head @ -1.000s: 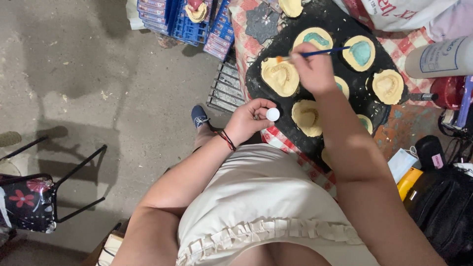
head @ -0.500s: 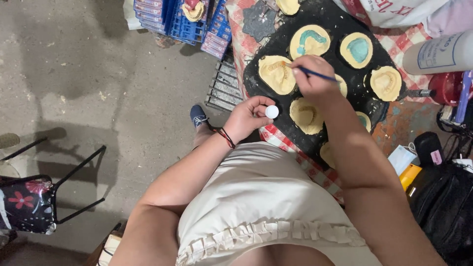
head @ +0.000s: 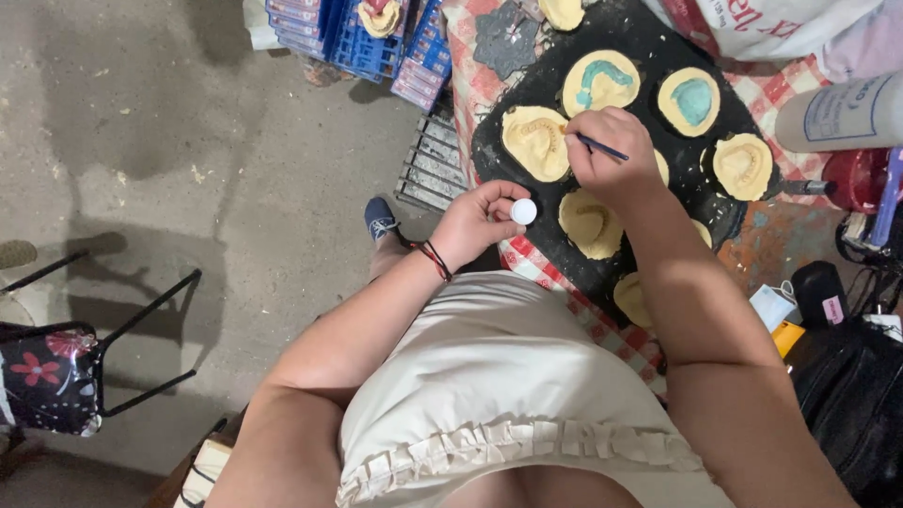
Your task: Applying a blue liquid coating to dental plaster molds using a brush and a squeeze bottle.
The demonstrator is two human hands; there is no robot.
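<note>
Black tray (head: 527, 103) | right hand (head: 609, 155) grip pinches brush (head: 602, 148), tip up-left toward mould (head: 534, 141) | left hand (head: 482, 221) grip holds white cap (head: 523, 211)

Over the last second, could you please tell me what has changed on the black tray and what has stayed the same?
The right hand carried the thin brush from the teal-painted mould at the back of the black tray down and left; its tip now meets the plain yellow mould. Nothing was picked up or let go. The left hand keeps its grip on the small white cap, and the moulds lie where they did.
</note>
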